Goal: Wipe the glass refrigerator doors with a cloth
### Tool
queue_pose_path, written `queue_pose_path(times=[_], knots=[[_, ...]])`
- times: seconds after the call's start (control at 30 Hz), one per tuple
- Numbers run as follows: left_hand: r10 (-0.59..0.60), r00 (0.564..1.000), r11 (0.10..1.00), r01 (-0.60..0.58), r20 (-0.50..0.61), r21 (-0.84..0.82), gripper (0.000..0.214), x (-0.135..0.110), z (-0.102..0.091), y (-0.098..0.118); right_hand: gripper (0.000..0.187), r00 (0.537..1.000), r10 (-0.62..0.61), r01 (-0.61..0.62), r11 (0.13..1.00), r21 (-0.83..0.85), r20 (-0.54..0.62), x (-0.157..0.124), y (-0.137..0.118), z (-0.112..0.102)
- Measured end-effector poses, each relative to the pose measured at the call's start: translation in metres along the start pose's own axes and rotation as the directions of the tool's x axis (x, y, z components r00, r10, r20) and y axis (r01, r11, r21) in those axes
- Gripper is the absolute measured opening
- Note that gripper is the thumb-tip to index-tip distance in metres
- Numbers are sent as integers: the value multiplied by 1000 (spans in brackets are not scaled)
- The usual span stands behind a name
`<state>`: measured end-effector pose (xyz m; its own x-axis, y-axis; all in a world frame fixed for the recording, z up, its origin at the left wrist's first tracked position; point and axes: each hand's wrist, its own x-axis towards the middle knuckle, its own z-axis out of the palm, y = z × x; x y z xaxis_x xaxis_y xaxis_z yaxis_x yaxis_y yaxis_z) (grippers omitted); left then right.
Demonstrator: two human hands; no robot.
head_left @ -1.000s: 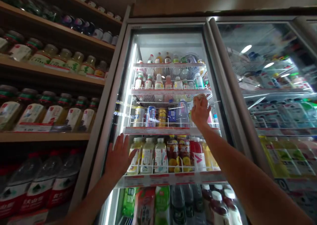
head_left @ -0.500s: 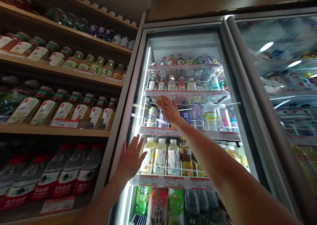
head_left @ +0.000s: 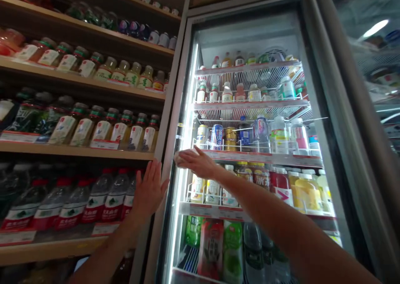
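Observation:
My left hand (head_left: 151,190) is open, fingers up, palm flat against the grey frame (head_left: 165,121) at the left edge of a lit drinks fridge. My right hand (head_left: 195,162) reaches across to the fridge's left side, fingers stretched out and empty, level with the shelf edge (head_left: 259,156) under a row of cans (head_left: 216,136) and small bottles. Just below that hand stand pale yellow juice bottles (head_left: 198,188) on the shelf beneath.
Wooden shelves (head_left: 78,153) on the left carry rows of tea bottles (head_left: 103,130) and red-labelled water bottles (head_left: 75,205). The fridge's open glass door (head_left: 365,88) stands at the right. Lower fridge shelves hold green and clear bottles (head_left: 233,250).
My right hand left the right end of the can shelf and swept left and down to the fridge's left side. My left hand slid from the shelf front onto the frame. The camera panned left.

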<state>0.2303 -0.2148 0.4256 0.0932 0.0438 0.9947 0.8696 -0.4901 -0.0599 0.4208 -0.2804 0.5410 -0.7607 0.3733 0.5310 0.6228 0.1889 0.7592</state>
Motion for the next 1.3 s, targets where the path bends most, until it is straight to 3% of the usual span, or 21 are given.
queue_pose_path(times=[0.1,0.13,0.2,0.27,0.33,0.37,0.43,0.5,0.53,0.57,0.67,0.73,0.8,0.87,0.9,1.03,1.1,1.2,1.23,1.3], knots=[[9,1000,1000,-9,19,4,60,0,-6,-3,45,952,296,-297,955,-5,-75,12,9,-5],[16,1000,1000,-16,25,2,60,-1,-8,-3,44,937,340,-341,940,1,-82,12,6,-3],[28,999,1000,-28,37,-5,58,-5,-11,-4,43,963,264,-263,964,25,-52,2,-15,8],[43,998,999,-43,50,-1,57,-15,-12,-5,41,997,80,-79,994,75,-7,-20,-49,24],[68,995,998,-69,69,12,57,-27,-12,-6,36,997,-74,72,990,122,15,-40,-76,35],[81,993,996,-83,82,22,56,-34,-11,-5,36,996,-86,83,988,133,23,-48,-84,37],[100,988,994,-105,113,39,55,-46,-9,-1,41,998,54,-56,990,126,24,-56,-86,35],[110,983,991,-120,144,58,54,-55,-6,5,48,953,303,-301,948,103,-5,-63,-81,31],[115,981,990,-127,159,66,54,-59,-5,9,49,928,373,-369,924,100,-18,-69,-82,31],[118,979,989,-132,168,71,53,-62,-3,12,49,929,369,-365,925,104,-22,-75,-85,32],[114,977,989,-129,179,76,51,-72,2,18,44,998,66,-66,987,145,8,-100,-105,39],[99,976,991,-114,193,70,50,-77,3,21,41,1000,-15,13,988,151,13,-111,-114,41],[83,973,993,-99,217,65,50,-81,2,25,44,989,148,-147,982,115,-6,-115,-114,39],[87,967,993,-104,238,61,50,-84,0,30,47,947,318,-315,946,83,-34,-119,-110,36],[98,965,991,-116,244,60,50,-86,-2,33,48,945,325,-321,944,78,-36,-122,-109,36],[167,952,982,-183,255,41,49,-94,-3,44,52,995,99,-98,991,88,-7,-146,-107,32],[181,950,981,-193,254,22,49,-97,-2,51,54,978,208,-206,977,49,-25,-155,-98,26],[192,952,981,-191,239,-28,50,-98,1,66,56,900,429,-431,902,-18,-80,-167,-81,16],[199,953,980,-193,229,-51,51,-98,1,72,54,909,408,-412,911,-30,-80,-172,-76,12],[219,954,974,-203,203,-101,52,-97,1,87,48,967,251,-253,967,-38,-43,-184,-70,6]])
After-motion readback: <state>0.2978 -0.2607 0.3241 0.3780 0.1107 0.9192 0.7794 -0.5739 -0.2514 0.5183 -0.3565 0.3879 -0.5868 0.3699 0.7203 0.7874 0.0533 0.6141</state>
